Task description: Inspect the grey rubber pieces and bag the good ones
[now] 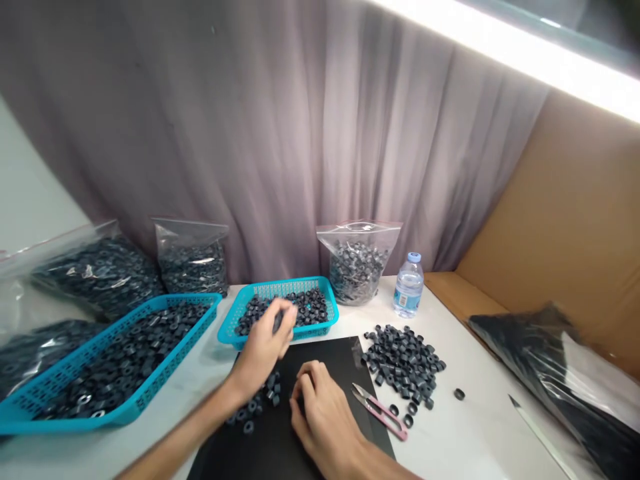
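Observation:
My left hand [263, 347] is raised over the far left part of a black mat [280, 443], in front of a blue basket [227, 333] of small dark ring-shaped pieces. Its fingers are curled towards the thumb; a dark spot shows between them, but I cannot make out what it is. On the mat rests my right hand [323, 410], fingers bent and closed, with whatever lies under them hidden. Loose dark rings [249, 427] are scattered on the mat below my left wrist. Right of my right hand lie pink-handled thread snips [383, 413], blades pointing away.
A heap of dark rings [403, 360] lies right of the mat. Further back stand a zip bag [357, 267] of pieces and a water bottle [409, 287]. Left are a long blue basket [165, 367] and more filled bags [193, 263]. A pencil-like stick [540, 433] lies right.

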A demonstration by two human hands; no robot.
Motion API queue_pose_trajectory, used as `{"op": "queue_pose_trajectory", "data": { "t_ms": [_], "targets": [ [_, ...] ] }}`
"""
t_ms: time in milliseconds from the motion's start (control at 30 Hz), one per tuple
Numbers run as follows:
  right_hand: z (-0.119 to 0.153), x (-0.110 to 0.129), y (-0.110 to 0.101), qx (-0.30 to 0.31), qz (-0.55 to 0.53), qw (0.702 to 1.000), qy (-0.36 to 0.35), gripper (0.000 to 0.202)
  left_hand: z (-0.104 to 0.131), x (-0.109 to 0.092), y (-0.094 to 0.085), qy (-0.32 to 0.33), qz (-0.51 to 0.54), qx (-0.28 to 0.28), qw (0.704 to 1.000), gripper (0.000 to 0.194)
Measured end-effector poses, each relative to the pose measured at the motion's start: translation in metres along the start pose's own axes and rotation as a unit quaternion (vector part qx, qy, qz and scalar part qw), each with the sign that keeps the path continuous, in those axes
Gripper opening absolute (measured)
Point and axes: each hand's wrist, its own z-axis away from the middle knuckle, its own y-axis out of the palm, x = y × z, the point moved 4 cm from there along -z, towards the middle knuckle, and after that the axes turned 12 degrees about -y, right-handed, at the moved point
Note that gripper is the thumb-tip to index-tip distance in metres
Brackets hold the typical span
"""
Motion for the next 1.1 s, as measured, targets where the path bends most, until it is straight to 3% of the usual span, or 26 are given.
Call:
{"op": "queue_pose_trajectory", "data": {
  "t_ms": [33, 167, 233, 300, 467, 600, 733, 900, 1100],
  "targets": [
    [0.000, 0.000, 0.000, -0.004, 0.001, 1.000, 0.000, 0.016, -0.023, -0.022, -0.004, 0.076, -0.077, -0.046, 0.993, 0.028],
    [-0.001, -0.003, -0.001, -0.007, 0.011, 1.000, 0.007, 0.015, -0.126, -0.103, 0.005, 0.190, -0.158, -0.084, 0.965, 0.024],
    [-0.001, -0.006, 0.001, -0.003, 0.030, 0.999, 0.013, 0.014, -0.166, -0.134, 0.021, 0.245, -0.209, -0.067, 0.944, 0.026],
    [-0.001, -0.009, 0.005, -0.005, 0.061, 0.998, 0.015, 0.012, -0.192, -0.152, 0.039, 0.289, -0.273, -0.031, 0.917, 0.023],
    [0.001, -0.013, 0.017, -0.025, 0.070, 0.997, 0.011, 0.017, -0.215, -0.151, 0.071, 0.351, -0.427, 0.055, 0.832, 0.027],
    [0.004, -0.014, 0.024, -0.030, 0.063, 0.998, 0.011, 0.023, -0.222, -0.144, 0.071, 0.335, -0.519, 0.079, 0.783, 0.033],
    [0.007, -0.014, 0.033, -0.026, 0.047, 0.999, -0.001, 0.025, -0.228, -0.143, 0.070, 0.295, -0.577, 0.114, 0.753, 0.026],
    [0.008, -0.014, 0.040, -0.053, 0.077, 0.995, -0.016, 0.028, -0.227, -0.140, 0.079, 0.234, -0.614, 0.163, 0.736, 0.034],
    [0.004, -0.012, 0.031, -0.016, 0.073, 0.997, -0.014, 0.018, -0.234, -0.142, 0.080, 0.160, -0.612, 0.147, 0.760, 0.036]
  ]
}}
